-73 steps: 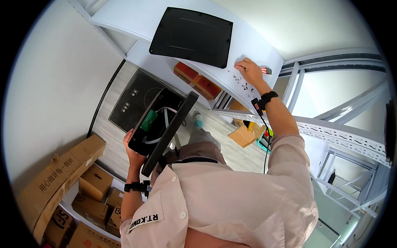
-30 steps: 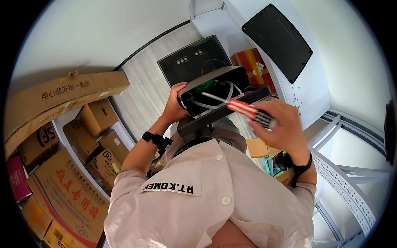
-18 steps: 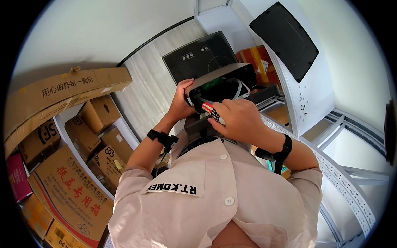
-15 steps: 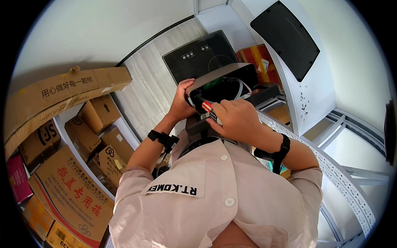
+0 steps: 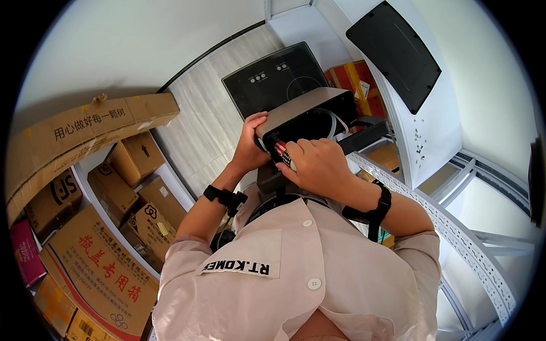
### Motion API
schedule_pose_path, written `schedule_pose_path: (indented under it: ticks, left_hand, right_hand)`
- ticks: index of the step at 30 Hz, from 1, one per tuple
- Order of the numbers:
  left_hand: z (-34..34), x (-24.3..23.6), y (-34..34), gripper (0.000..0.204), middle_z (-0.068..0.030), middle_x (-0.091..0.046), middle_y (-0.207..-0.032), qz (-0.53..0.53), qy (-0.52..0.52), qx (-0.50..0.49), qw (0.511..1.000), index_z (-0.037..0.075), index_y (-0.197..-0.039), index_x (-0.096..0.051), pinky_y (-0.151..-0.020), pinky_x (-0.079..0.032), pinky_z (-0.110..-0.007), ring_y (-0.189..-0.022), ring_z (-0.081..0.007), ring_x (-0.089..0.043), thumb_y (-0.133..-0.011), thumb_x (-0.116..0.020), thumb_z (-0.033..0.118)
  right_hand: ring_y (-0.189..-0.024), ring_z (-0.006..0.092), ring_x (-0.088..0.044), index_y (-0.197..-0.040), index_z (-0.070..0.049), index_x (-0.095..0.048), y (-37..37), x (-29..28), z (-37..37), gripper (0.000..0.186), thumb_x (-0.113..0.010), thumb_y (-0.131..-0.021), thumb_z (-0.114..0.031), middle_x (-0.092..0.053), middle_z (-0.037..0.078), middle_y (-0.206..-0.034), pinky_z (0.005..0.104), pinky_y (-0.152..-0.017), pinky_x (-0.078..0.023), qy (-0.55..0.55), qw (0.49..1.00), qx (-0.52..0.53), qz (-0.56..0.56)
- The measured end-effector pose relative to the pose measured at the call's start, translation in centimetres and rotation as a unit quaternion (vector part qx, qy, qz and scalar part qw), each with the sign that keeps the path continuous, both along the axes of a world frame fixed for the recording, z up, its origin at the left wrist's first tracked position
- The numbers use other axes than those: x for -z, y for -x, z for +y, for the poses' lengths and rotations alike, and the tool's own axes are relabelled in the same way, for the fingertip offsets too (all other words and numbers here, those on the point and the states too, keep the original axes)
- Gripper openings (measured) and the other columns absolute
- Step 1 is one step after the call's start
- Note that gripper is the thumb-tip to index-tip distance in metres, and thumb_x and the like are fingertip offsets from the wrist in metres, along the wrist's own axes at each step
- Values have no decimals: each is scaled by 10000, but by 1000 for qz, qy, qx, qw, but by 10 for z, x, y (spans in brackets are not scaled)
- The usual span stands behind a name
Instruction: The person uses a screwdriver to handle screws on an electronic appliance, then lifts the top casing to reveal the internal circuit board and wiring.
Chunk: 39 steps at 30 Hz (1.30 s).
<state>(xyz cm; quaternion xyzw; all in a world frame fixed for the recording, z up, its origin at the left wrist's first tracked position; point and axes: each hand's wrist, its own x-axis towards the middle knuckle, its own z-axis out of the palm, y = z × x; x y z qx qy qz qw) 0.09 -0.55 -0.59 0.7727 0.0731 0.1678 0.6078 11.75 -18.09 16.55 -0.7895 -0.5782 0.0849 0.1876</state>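
Note:
My left hand (image 5: 248, 145) grips the left end of an open, box-shaped housing (image 5: 302, 109) with a brownish-grey shell and a dark interior, tilted so its open side faces me. A pale tube or cable (image 5: 334, 121) loops inside its right part. In my closed right hand (image 5: 318, 163) is a screwdriver (image 5: 282, 151) with a red, white and black patterned handle, pointing into the housing's left corner. Its tip is hidden inside. Below the housing, a dark stand or base (image 5: 272, 177) shows partly behind my hands.
Right of the housing, a black panel (image 5: 395, 57) lies on a white surface (image 5: 438, 119) beside several small screws (image 5: 420, 139). Beyond the housing is a black glass plate (image 5: 256, 85) and a red carton (image 5: 372, 105). Cardboard boxes (image 5: 94, 267) fill the left; perforated metal framing (image 5: 455, 227) runs along the right.
The housing has tipped slightly, showing more of its top shell and less of its inside. My right hand and the screwdriver have shifted a little left, and less of the handle shows.

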Motion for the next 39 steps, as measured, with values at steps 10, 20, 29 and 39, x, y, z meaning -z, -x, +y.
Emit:
schedule_pose_path:
  ticks: [10,20,29,39]
  left_hand:
    - [-1,-2,-2,915,-230,-476,-1434,-7,-6,-13,1000,47,-1362,-421,-1115,-461,-423,-1347,-353,-520,-638,-980,88]
    - [-3,-3,-1,905,-232,-474,-1437,-11,-13,-16,1000,50,-1355,-423,-1110,-464,-426,-1350,-359,-521,-643,-980,100]
    - [-4,-5,0,902,-236,-468,-1435,-7,-9,-12,1000,47,-1359,-419,-1110,-466,-436,-1362,-362,-509,-647,-970,89]
    - [-5,1,2,959,-197,-396,-1516,1,21,2,1000,71,-1416,-397,-1147,-446,-411,-1409,-297,-474,-648,-972,58]
  right_hand:
    - [-511,244,-623,-829,-75,-608,7,0,0,354,-784,-862,-381,-617,61,-654,337,-483,-482,19,998,53,2]
    - [-582,241,-621,-873,-72,-650,5,-1,2,308,-812,-821,-328,-607,50,-690,354,-546,-479,-15,999,29,22]
    - [-729,248,-646,-1064,-112,-675,-6,-6,6,362,-856,-767,-213,-594,69,-886,361,-639,-490,-19,996,3,90]
    - [-589,273,-659,-886,-67,-615,3,-7,10,357,-806,-853,-367,-624,74,-658,375,-551,-503,75,996,36,31]
